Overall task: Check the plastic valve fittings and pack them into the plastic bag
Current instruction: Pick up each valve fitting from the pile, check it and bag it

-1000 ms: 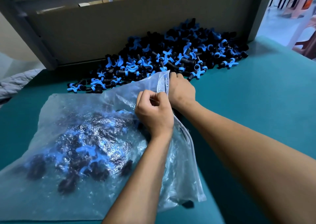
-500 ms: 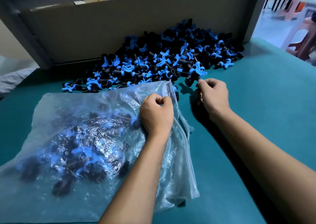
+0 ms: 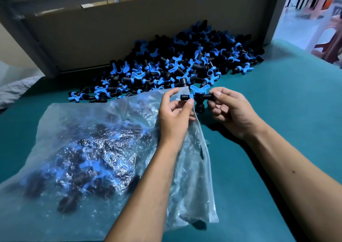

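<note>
Together, both hands pinch one valve fitting (image 3: 199, 97) above the plastic bag's (image 3: 103, 160) mouth: left hand (image 3: 175, 116) on one end, right hand (image 3: 232, 110) on the other, fingers curled.

The far side of the tabletop (image 3: 288, 112) is blocked by a heap of valve fittings (image 3: 177, 64), which is banked against an upright cardboard panel (image 3: 129, 38) behind it. The near left is taken up by the plastic bag (image 3: 77, 149), bulged by the fittings inside. Between bag mouth and heap only a narrow strip is left. To the right, bare green surface is left open from the heap to the near edge.
</note>
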A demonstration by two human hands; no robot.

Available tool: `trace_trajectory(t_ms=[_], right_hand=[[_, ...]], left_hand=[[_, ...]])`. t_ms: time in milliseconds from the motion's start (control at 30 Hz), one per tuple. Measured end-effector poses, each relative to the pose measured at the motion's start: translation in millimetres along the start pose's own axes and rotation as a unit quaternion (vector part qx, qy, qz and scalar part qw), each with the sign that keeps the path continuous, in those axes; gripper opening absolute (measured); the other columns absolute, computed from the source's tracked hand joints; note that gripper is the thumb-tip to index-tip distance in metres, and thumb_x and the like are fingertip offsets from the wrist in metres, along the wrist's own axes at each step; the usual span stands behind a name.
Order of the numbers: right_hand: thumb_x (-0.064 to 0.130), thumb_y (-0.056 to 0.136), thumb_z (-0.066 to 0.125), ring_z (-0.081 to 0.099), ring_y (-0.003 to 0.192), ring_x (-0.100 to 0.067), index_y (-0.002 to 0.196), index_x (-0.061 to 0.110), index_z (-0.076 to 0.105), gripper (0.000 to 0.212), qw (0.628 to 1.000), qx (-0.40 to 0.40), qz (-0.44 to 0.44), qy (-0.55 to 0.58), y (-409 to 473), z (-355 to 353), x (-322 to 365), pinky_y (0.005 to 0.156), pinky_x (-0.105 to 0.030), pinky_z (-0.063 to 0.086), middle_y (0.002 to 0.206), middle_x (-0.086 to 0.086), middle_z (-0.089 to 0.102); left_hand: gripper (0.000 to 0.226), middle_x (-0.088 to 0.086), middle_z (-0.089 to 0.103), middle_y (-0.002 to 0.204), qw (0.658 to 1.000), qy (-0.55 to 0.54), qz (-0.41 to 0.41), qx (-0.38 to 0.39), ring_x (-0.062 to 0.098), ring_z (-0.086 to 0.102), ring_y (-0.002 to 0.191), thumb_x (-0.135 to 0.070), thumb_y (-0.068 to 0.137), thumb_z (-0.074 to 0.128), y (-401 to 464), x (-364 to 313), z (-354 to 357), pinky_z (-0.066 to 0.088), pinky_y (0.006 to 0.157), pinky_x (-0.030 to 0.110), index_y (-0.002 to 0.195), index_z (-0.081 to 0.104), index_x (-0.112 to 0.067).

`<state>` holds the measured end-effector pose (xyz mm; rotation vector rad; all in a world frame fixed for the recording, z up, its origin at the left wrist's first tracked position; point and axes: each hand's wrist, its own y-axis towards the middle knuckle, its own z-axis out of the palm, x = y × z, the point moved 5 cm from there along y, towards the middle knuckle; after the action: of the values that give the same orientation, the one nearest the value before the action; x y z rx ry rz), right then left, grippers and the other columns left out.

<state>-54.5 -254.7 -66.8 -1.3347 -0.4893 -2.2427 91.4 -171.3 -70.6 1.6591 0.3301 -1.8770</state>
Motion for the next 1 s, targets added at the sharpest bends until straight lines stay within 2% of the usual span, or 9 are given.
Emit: trace_trajectory(t_ms=[133,267,467,533,633,733,867,933,1000], right_hand=[[0.019,0.095,0.063,0.046,0.052,-0.008,0.095,0.016,0.063,0.003,1.0,-0.003,-0.003,-0.004,2,0,-3,0.041,-0.013,0.035,0.068,-0.003,0.058],[0.035,0.083,0.074,0.042,0.048,-0.01,0.09,0.014,0.062,0.025,0.994,-0.053,-0.038,-0.089,2,-1,-3,0.043,-0.016,0.03,0.061,-0.003,0.059],[0.036,0.086,0.079,0.027,0.051,-0.014,0.076,0.01,0.063,0.031,0.968,-0.096,-0.115,-0.201,-2,6,1,0.046,-0.025,0.021,0.057,-0.004,0.039],[0.032,0.092,0.073,0.024,0.052,-0.015,0.074,0.011,0.061,0.03,0.973,-0.12,-0.106,-0.166,-3,6,2,0.047,-0.028,0.017,0.061,-0.006,0.036],[0.026,0.098,0.066,0.027,0.05,-0.013,0.073,0.015,0.057,0.028,0.981,-0.162,-0.092,-0.062,-3,-3,5,0.043,-0.021,0.019,0.061,-0.003,0.035],[0.023,0.095,0.07,0.034,0.052,-0.013,0.08,0.015,0.065,0.018,0.978,-0.143,-0.105,-0.107,-3,-1,4,0.047,-0.022,0.023,0.061,-0.004,0.043],[0.025,0.089,0.075,0.052,0.052,-0.006,0.085,0.014,0.071,0.013,0.977,-0.05,-0.102,-0.18,-4,8,1,0.046,-0.019,0.033,0.067,-0.003,0.068],[0.027,0.089,0.075,0.05,0.052,-0.007,0.085,0.014,0.07,0.014,0.98,-0.04,-0.094,-0.171,-3,7,2,0.045,-0.019,0.031,0.067,-0.003,0.067],[0.026,0.091,0.073,0.042,0.052,-0.01,0.084,0.014,0.069,0.014,0.982,-0.071,-0.095,-0.147,-2,2,2,0.045,-0.019,0.028,0.063,0.0,0.057]], left_hand=[[0.015,-0.002,0.072,0.078,0.999,-0.007,-0.003,0.034,0.012,0.063,0.063,-0.009,0.093,0.074,2,2,1,0.053,0.058,0.023,0.107,0.072,-0.015],[0.016,-0.001,0.073,0.083,0.998,-0.02,-0.013,0.061,0.011,0.067,0.069,-0.002,0.088,0.078,0,2,4,0.053,0.057,0.022,0.094,0.07,-0.015],[0.021,0.0,0.075,0.082,0.996,-0.026,-0.024,0.079,0.01,0.07,0.074,0.003,0.084,0.08,-2,5,5,0.056,0.064,0.023,0.088,0.067,-0.014],[0.019,0.0,0.075,0.081,0.998,-0.034,-0.025,0.055,0.009,0.069,0.071,0.003,0.084,0.081,-1,5,2,0.055,0.064,0.021,0.091,0.068,-0.01],[0.017,-0.002,0.074,0.076,0.999,-0.047,-0.019,0.012,0.007,0.067,0.064,0.001,0.083,0.082,4,4,-5,0.054,0.061,0.018,0.087,0.071,-0.011],[0.017,-0.001,0.075,0.075,0.999,-0.035,-0.022,0.015,0.008,0.066,0.062,-0.002,0.081,0.085,5,5,-7,0.053,0.059,0.019,0.085,0.072,-0.012],[0.019,0.004,0.073,0.074,0.996,-0.026,-0.037,0.077,0.014,0.063,0.062,-0.003,0.08,0.085,1,7,0,0.052,0.056,0.022,0.08,0.07,-0.013],[0.017,0.008,0.073,0.076,0.996,-0.023,-0.036,0.084,0.015,0.062,0.063,-0.004,0.08,0.086,1,7,1,0.052,0.057,0.023,0.081,0.071,-0.012],[0.015,0.007,0.072,0.075,0.996,-0.029,-0.04,0.07,0.013,0.062,0.061,-0.007,0.082,0.085,1,5,-1,0.052,0.056,0.022,0.084,0.07,-0.009]])
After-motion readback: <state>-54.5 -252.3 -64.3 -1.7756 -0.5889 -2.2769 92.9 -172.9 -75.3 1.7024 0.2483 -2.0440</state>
